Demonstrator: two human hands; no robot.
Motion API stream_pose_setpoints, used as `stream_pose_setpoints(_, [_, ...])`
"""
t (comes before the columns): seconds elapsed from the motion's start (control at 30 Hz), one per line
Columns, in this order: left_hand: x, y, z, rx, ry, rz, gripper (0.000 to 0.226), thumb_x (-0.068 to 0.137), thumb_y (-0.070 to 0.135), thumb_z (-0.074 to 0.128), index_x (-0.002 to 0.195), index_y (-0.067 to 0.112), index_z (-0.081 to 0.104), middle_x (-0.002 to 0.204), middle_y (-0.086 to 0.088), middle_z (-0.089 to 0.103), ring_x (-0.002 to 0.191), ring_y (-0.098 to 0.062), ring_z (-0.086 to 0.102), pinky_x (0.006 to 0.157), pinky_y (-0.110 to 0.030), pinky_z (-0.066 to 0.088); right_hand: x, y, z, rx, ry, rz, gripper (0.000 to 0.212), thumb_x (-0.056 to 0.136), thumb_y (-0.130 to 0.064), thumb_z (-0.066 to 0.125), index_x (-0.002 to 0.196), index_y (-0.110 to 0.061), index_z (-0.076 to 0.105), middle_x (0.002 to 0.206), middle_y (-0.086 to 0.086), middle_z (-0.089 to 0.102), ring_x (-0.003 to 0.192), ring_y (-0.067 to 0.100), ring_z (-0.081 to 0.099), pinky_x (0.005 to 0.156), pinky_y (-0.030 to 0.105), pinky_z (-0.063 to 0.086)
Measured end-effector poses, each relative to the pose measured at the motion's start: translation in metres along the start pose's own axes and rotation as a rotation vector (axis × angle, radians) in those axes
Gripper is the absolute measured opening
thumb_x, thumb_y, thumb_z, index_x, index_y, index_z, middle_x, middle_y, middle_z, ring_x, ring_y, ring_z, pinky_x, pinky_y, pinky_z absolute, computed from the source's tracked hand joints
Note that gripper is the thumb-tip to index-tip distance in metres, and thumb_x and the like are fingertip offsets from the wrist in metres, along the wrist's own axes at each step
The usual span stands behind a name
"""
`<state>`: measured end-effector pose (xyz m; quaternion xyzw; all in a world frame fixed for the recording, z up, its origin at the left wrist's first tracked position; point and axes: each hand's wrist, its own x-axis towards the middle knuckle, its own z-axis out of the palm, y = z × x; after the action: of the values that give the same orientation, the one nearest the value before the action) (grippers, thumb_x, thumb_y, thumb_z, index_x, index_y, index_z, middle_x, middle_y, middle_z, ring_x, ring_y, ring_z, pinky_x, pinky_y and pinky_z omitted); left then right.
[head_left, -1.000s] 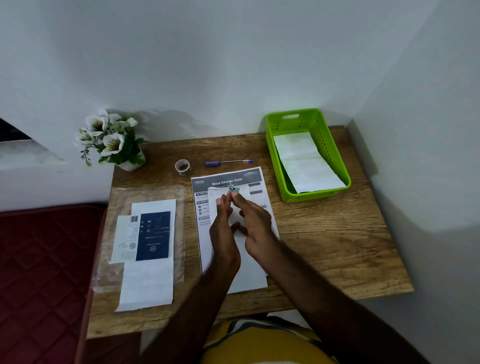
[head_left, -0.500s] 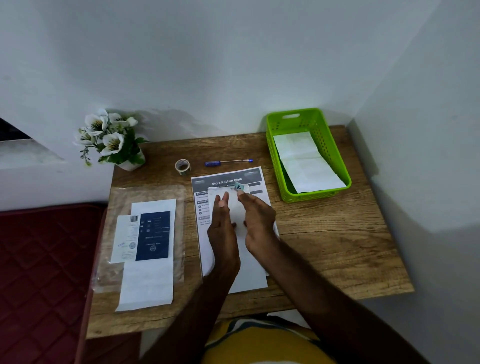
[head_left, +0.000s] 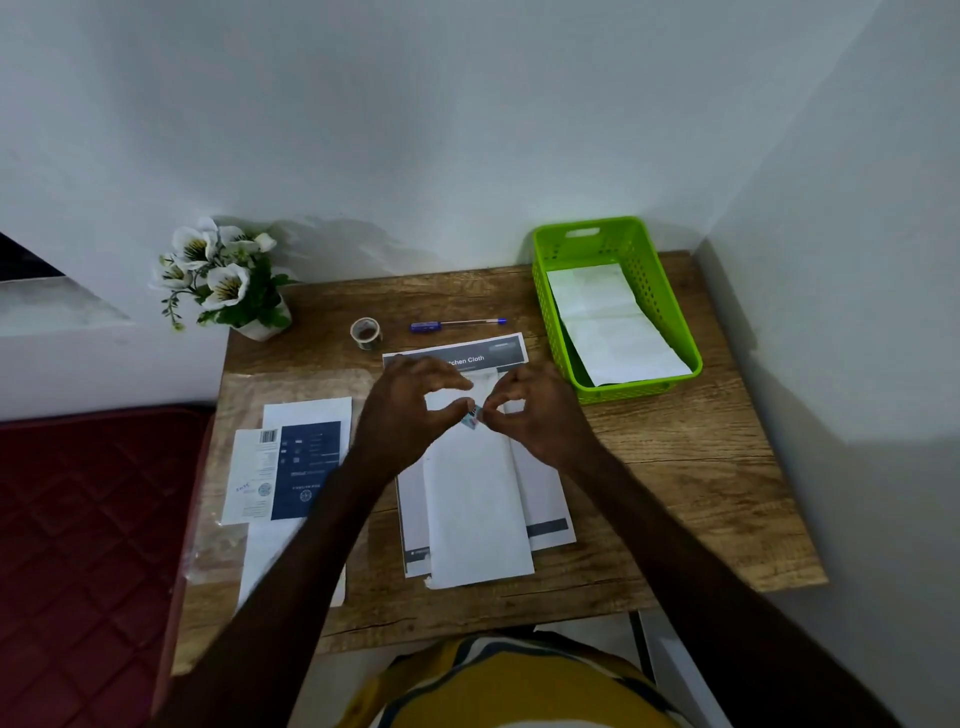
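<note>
Just beyond sticker (head_left: 471, 417): tape roll (head_left: 365, 332), pen (head_left: 457, 325).

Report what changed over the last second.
The left hand lifted off the white envelope, its fingers now curled, thumb touching the small sticker. The right hand, pinching the sticker throughout, carried it from the envelope's far end back toward the person. Envelope, printed sheet, pen, tape roll and green basket stayed put.

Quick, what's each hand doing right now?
Left hand: thumb at the stamp; grip cannot be told.
Right hand: pinching the stamp.
</note>
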<state>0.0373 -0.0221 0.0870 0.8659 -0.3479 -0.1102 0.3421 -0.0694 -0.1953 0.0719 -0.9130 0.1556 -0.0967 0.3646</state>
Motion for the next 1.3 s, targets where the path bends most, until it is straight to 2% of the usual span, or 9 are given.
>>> stream_pose_setpoints(0.27, [0.006, -0.005, 0.002, 0.042, -0.102, 0.049, 0.013, 0.086, 0.032, 0.080, 0.096, 0.023, 0.081, 0.110, 0.005, 0.074, 0.112, -0.015, 0.058, 0.092, -0.036, 0.045, -0.001, -0.004, 0.001, 0.005, 0.012, -0.058, 0.018, 0.078, -0.036, 0.086, 0.085, -0.019, 0.083, 0.089, -0.004, 0.075, 0.093, 0.011, 0.057, 0.084, 0.034, 0.045])
stream_pose_setpoints(0.37, [0.007, -0.006, 0.001, 0.000, -0.083, -0.003, 0.012, 0.089, 0.031, 0.077, 0.097, 0.024, 0.080, 0.108, 0.007, 0.072, 0.107, -0.012, 0.059, 0.089, -0.029, 0.045, -0.003, -0.008, 0.004, 0.149, -0.001, 0.076, 0.026, 0.079, -0.043, 0.084, 0.088, -0.019, 0.081, 0.088, -0.008, 0.075, 0.085, 0.005, 0.063, 0.081, 0.031, 0.049])
stream_pose_setpoints(0.5, [0.006, -0.002, 0.002, -0.166, -0.034, -0.086, 0.011, 0.090, 0.026, 0.076, 0.098, 0.019, 0.081, 0.101, 0.008, 0.072, 0.092, 0.000, 0.062, 0.074, -0.002, 0.042, -0.009, -0.016, 0.015, 0.390, -0.004, 0.322, 0.030, 0.081, -0.037, 0.084, 0.096, -0.011, 0.079, 0.088, -0.002, 0.075, 0.081, 0.012, 0.068, 0.073, 0.029, 0.055])
stream_pose_setpoints(0.6, [0.006, -0.002, 0.003, -0.265, -0.005, -0.155, 0.013, 0.091, 0.023, 0.077, 0.101, 0.015, 0.080, 0.100, 0.004, 0.074, 0.089, 0.002, 0.065, 0.070, -0.002, 0.044, -0.012, -0.019, 0.020, 0.496, -0.025, 0.371, 0.021, 0.086, -0.028, 0.081, 0.091, -0.008, 0.080, 0.079, 0.003, 0.076, 0.074, 0.019, 0.069, 0.069, 0.031, 0.055])
stream_pose_setpoints(0.7, [0.008, -0.004, 0.005, -0.301, 0.003, -0.192, 0.016, 0.091, 0.023, 0.076, 0.103, 0.013, 0.080, 0.099, 0.005, 0.074, 0.089, 0.010, 0.064, 0.070, -0.002, 0.045, -0.014, -0.021, 0.022, 0.560, -0.020, 0.444, 0.021, 0.088, -0.030, 0.078, 0.089, -0.009, 0.081, 0.079, 0.001, 0.076, 0.074, 0.013, 0.070, 0.069, 0.020, 0.052])
stream_pose_setpoints(0.77, [0.009, -0.004, 0.007, -0.311, 0.005, -0.214, 0.017, 0.091, 0.024, 0.076, 0.104, 0.013, 0.080, 0.099, 0.005, 0.074, 0.088, 0.003, 0.066, 0.069, -0.002, 0.046, -0.014, -0.023, 0.023, 0.604, -0.028, 0.503, 0.021, 0.089, -0.033, 0.078, 0.088, -0.012, 0.081, 0.080, -0.001, 0.077, 0.079, 0.013, 0.070, 0.073, 0.024, 0.053])
stream_pose_setpoints(0.87, [0.015, -0.005, 0.011, -0.297, 0.017, -0.233, 0.018, 0.092, 0.025, 0.075, 0.105, 0.013, 0.079, 0.099, 0.006, 0.073, 0.089, -0.005, 0.067, 0.071, -0.009, 0.048, -0.013, -0.024, 0.024, 0.688, -0.036, 0.611, 0.024, 0.090, -0.036, 0.075, 0.093, -0.013, 0.080, 0.085, 0.001, 0.077, 0.081, 0.014, 0.070, 0.075, 0.033, 0.055])
stream_pose_setpoints(1.1, [0.044, -0.007, 0.030, -0.201, -0.031, -0.208, 0.017, 0.093, 0.027, 0.074, 0.103, 0.015, 0.080, 0.105, 0.003, 0.077, 0.094, -0.009, 0.069, 0.087, -0.032, 0.058, -0.002, -0.021, 0.034, 0.794, 0.122, 0.827, 0.023, 0.093, -0.028, 0.072, 0.097, -0.006, 0.076, 0.080, 0.007, 0.073, 0.061, 0.014, 0.063, 0.050, 0.023, 0.054])
stream_pose_setpoints(1.3, [0.063, -0.011, 0.045, -0.044, -0.051, -0.138, 0.009, 0.094, 0.027, 0.070, 0.094, 0.024, 0.079, 0.105, 0.006, 0.076, 0.098, -0.013, 0.067, 0.090, -0.042, 0.057, 0.015, -0.013, 0.044, 0.780, 0.164, 0.879, 0.020, 0.094, -0.022, 0.070, 0.096, -0.002, 0.073, 0.075, 0.008, 0.069, 0.053, 0.015, 0.059, 0.042, 0.022, 0.049])
